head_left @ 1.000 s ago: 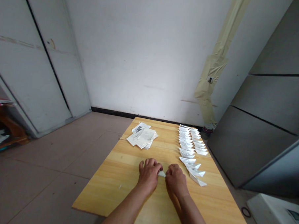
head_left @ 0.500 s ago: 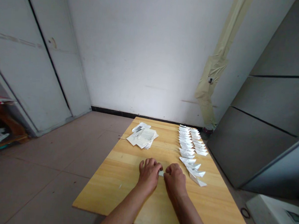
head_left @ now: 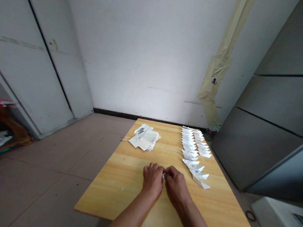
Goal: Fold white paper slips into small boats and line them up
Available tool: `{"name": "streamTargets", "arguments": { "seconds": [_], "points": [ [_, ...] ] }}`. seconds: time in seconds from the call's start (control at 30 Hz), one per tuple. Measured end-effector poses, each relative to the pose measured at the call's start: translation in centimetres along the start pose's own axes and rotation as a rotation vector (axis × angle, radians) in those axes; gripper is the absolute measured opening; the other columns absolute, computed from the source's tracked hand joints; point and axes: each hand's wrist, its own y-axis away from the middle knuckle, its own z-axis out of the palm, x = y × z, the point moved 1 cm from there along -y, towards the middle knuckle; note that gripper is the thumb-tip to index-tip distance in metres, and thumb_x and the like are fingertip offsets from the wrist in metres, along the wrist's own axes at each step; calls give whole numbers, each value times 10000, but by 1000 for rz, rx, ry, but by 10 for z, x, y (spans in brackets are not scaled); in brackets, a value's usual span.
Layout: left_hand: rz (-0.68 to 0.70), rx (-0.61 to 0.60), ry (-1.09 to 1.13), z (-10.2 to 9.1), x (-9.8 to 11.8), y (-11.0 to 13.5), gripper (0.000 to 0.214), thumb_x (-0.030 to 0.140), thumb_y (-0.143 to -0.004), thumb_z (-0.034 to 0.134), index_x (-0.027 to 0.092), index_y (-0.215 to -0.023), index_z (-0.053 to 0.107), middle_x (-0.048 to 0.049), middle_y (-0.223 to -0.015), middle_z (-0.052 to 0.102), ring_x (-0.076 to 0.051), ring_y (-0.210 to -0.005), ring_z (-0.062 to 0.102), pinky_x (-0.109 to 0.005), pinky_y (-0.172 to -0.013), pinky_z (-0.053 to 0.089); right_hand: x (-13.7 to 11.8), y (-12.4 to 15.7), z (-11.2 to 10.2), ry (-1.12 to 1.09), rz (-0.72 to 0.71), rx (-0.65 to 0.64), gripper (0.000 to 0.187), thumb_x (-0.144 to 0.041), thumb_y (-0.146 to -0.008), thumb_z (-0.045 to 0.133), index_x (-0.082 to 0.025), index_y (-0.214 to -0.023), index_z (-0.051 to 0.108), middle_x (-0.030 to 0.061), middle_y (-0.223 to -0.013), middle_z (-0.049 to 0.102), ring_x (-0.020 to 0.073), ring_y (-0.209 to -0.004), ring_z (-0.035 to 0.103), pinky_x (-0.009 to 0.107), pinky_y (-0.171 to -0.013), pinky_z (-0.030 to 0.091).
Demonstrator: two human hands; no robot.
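A small piece of folded paper (head_left: 163, 176) shows between my hands, low over the near middle of the table; most of it is hidden by fingers. My left hand (head_left: 153, 177) is closed on its left side, fingers curled. From the right, my right hand (head_left: 175, 181) pinches the same paper with thumb and forefinger. To the right of my hands, folded white paper boats (head_left: 197, 174) stand in two overlapping rows running toward the far edge. Beyond my left hand lies a loose pile of flat paper sheets (head_left: 146, 139).
The wooden table (head_left: 108, 188) reaches toward a white wall (head_left: 143, 59) with a taped strip (head_left: 211, 86). A grey cabinet (head_left: 266, 132) stands close on the right. A white box (head_left: 277, 219) sits on the floor at lower right, and a shelf (head_left: 10, 134) at far left.
My hands have drawn closer together around the paper, so less of it shows. The boats and the paper pile stay in place.
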Motion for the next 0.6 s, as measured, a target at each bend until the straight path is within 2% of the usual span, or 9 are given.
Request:
{"name": "streamTargets", "arguments": {
  "seconds": [0.2,0.4,0.6],
  "points": [
    [25,-20,19,-5,-6,-4,275,131,-887,471,267,-910,708,-35,-936,681,-227,-990,557,-364,-816,337,3,-15,-1,258,39,-123,185,-68,-749,427,-208,-735,548,21,-718,660,165,-699,591,228,-642,363],
    [94,-47,49,-4,-26,-7,340,112,-849,518,341,-986,729,-25,-930,676,-220,-984,564,-341,-798,343,7,-24,-6,256,46,-236,183,-44,-720,447,-203,-739,537,32,-761,661,159,-744,593,213,-671,372],
    [38,20,231,-3,-34,-3,295,38,-795,515,247,-876,706,10,-908,707,-172,-936,582,-287,-829,357,10,-23,-4,245,9,-236,175,-54,-749,441,-205,-756,529,31,-749,641,162,-721,572,220,-654,365]
  ]
}}
